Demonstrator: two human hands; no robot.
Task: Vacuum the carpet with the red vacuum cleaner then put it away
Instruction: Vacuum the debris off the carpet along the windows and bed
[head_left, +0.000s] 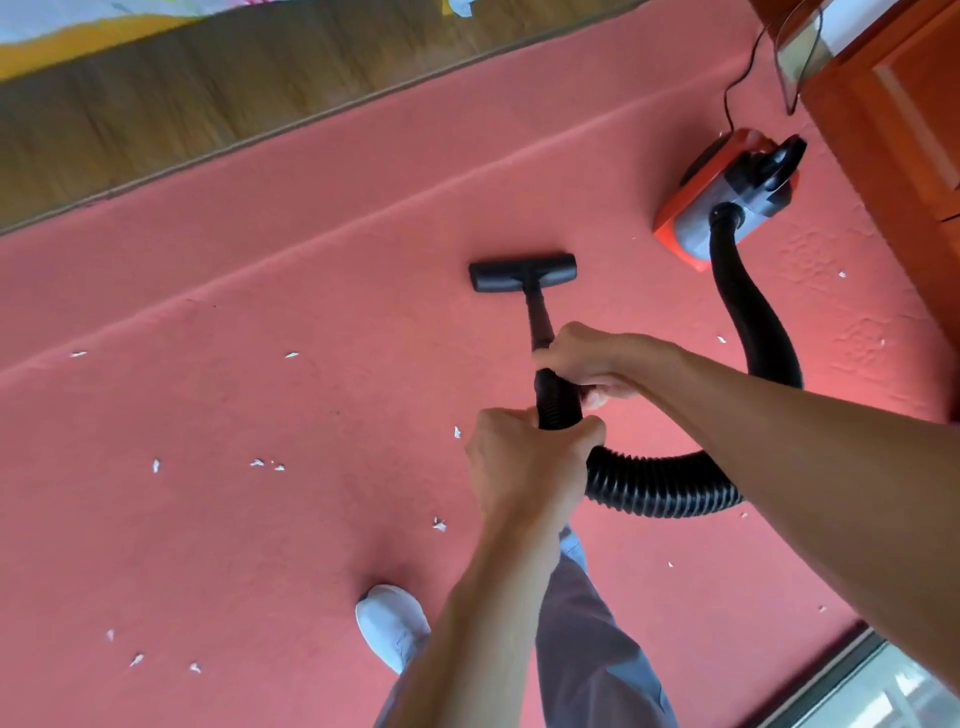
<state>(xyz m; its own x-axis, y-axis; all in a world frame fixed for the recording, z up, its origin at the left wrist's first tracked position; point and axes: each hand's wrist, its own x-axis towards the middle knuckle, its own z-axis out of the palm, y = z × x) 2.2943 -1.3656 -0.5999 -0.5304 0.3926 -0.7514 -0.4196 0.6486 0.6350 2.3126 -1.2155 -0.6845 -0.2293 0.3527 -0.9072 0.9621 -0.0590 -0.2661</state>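
Left hand (524, 462), right hand (587, 358) gripping one hose (665, 483), one nozzle (522, 271) on carpet (260, 312), one red vacuum cleaner (727, 197)

You have one camera, on your head. It looks forward and down at the carpet (260, 322). Your left hand (524, 467) and right hand (587, 358), gripping the hose (649, 483), are close to it in the middle. The red vacuum cleaner (727, 197) is farther off, at 2 o'clock.
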